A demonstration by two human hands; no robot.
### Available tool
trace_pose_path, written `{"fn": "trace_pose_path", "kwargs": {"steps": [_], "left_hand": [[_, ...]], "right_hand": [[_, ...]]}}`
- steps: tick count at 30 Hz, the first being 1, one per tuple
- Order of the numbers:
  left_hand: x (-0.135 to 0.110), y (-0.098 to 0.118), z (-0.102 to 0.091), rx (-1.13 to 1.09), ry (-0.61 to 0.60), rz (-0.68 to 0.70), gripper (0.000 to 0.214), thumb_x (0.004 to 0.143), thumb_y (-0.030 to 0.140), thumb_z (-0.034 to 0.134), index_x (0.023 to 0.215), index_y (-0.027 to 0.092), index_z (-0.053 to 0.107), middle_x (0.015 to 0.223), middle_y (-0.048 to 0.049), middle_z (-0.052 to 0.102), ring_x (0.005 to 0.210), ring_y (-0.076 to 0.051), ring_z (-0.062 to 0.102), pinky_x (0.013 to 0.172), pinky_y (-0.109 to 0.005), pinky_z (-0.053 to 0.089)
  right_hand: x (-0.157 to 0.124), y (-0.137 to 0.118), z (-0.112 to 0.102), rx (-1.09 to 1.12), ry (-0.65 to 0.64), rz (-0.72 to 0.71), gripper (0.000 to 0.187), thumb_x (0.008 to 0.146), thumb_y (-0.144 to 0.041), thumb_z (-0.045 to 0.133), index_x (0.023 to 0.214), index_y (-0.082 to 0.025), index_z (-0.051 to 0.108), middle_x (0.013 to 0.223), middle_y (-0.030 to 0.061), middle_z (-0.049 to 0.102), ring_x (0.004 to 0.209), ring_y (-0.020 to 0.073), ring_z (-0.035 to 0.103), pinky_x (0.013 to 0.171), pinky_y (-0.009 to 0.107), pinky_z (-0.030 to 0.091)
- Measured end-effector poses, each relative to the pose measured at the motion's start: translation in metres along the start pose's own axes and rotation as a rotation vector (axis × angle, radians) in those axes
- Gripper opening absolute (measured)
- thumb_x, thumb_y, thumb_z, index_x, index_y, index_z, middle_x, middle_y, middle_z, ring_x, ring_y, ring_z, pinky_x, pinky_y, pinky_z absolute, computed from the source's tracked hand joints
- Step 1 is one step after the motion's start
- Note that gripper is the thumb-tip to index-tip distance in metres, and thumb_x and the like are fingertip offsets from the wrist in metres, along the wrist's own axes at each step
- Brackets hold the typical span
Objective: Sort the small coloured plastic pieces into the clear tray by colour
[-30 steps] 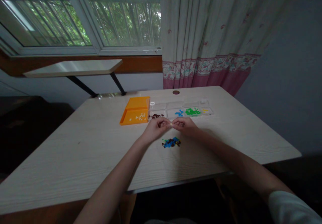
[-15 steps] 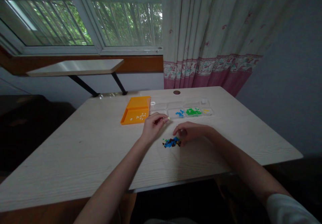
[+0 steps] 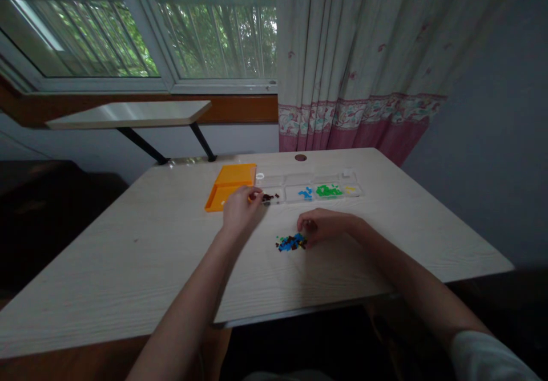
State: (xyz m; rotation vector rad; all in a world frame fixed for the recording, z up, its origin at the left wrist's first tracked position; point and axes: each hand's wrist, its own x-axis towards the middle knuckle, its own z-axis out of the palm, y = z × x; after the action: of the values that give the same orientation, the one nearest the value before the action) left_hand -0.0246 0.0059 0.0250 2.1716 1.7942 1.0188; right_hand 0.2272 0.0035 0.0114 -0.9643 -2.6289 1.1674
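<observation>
My left hand [image 3: 240, 208] is over the right edge of the orange box [image 3: 233, 174], close to the leftmost front compartment of the clear divided tray [image 3: 293, 202]. Its thumb and fingers are pinched together; whatever they hold is too small or hidden to make out. Dark brown pieces [image 3: 270, 197] lie in that compartment. My right hand [image 3: 323, 225] rests on the table, fingers curved and apart, beside a mixed pile of tiny blue, brown, green and yellow pieces [image 3: 291, 243]. Its fingertips reach the pile's right side.
Other tray compartments hold blue pieces [image 3: 305, 193], green pieces [image 3: 329, 190] and a few yellow pieces [image 3: 350, 189]. A raised shelf [image 3: 132, 114] on black legs stands at the back left of the table [image 3: 141, 267]. A curtain [image 3: 342, 84] hangs behind.
My left hand has moved left from the front of the tray to the orange box, uncovering the brown pieces and covering most white ones. My right hand has barely shifted beside the pile.
</observation>
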Motion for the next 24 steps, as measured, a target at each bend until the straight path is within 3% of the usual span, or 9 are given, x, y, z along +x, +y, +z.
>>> {"fn": "trace_pose_path", "kwargs": {"steps": [5, 12, 17, 24], "left_hand": [[0.005, -0.03, -0.017, 0.228, 0.048, -0.281, 0.025, 0.077, 0.037, 0.054, 0.086, 0.017, 0.067, 0.072, -0.0077, 0.06, 0.063, -0.018, 0.049, 0.055, -0.026, 0.028], [0.006, -0.039, -0.022, 0.247, -0.051, -0.361, 0.028, 0.079, 0.035, 0.053, 0.095, 0.016, 0.064, 0.08, -0.0102, 0.061, 0.071, -0.022, 0.052, 0.061, -0.029, 0.032], [0.007, -0.031, -0.02, 0.193, -0.096, -0.223, 0.028, 0.081, 0.033, 0.048, 0.098, 0.017, 0.065, 0.085, -0.0083, 0.065, 0.073, -0.02, 0.054, 0.059, -0.025, 0.033], [-0.004, -0.002, 0.011, -0.001, -0.287, 0.209, 0.026, 0.082, 0.028, 0.046, 0.094, 0.018, 0.066, 0.088, -0.0057, 0.068, 0.072, -0.015, 0.059, 0.063, -0.023, 0.04]], "right_hand": [[-0.002, 0.001, -0.003, 0.044, -0.079, -0.044, 0.02, 0.064, -0.026, 0.071, 0.078, -0.016, 0.062, 0.063, -0.0047, 0.053, 0.057, 0.0069, 0.048, 0.053, 0.017, 0.037], [-0.002, 0.0, -0.002, 0.064, -0.093, -0.072, 0.019, 0.068, -0.027, 0.069, 0.081, -0.015, 0.065, 0.062, -0.0041, 0.055, 0.057, 0.0067, 0.049, 0.052, 0.017, 0.037], [0.0, 0.0, 0.0, 0.032, -0.083, -0.081, 0.018, 0.069, -0.026, 0.067, 0.084, -0.017, 0.066, 0.062, -0.0044, 0.056, 0.055, 0.0064, 0.049, 0.052, 0.017, 0.037], [0.0, 0.001, 0.001, 0.024, -0.083, -0.058, 0.019, 0.069, -0.027, 0.066, 0.084, -0.016, 0.068, 0.065, -0.0026, 0.06, 0.057, 0.0072, 0.052, 0.053, 0.017, 0.038]]}}
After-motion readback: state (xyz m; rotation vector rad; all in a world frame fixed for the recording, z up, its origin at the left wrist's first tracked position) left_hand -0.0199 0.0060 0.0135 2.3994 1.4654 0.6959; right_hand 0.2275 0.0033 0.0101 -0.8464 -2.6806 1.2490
